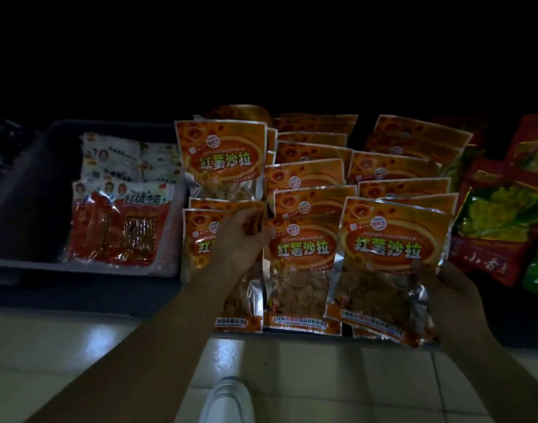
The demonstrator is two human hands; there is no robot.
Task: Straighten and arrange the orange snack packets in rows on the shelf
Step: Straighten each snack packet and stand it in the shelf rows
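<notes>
Orange snack packets (304, 190): glossy foil pouches, flat and rectangular, with silver crimped edges and clear lower windows showing pale golden chips; they stand overlapping in three rough columns on the dark shelf (78, 297), between a grey tray and red-green bags.
Front middle packet (301, 270): leans slightly left, its top left corner under the left hand's fingertips.
Front right packet (389, 267): tilted, bottom edge overhanging the shelf front, crinkled foil catching light.
Left hand (246, 239): fingers curled and nearly closed, pinching the upper corner between the front left packet (200, 248) and the middle one; which packet it actually has hold of I cannot tell.
Right hand (447, 288): fingers partly spread, wrapped behind the right edge of the front right packet, thumb against its side, holding it.
Grey tray (32, 190): smooth plastic, holding red and white transparent-fronted packs (121, 221).
Red-green bags (499, 227): shiny, crumpled, just right of the orange columns.
Floor (63, 355): pale glossy tiles; a white shoe (228, 398) shows below.
</notes>
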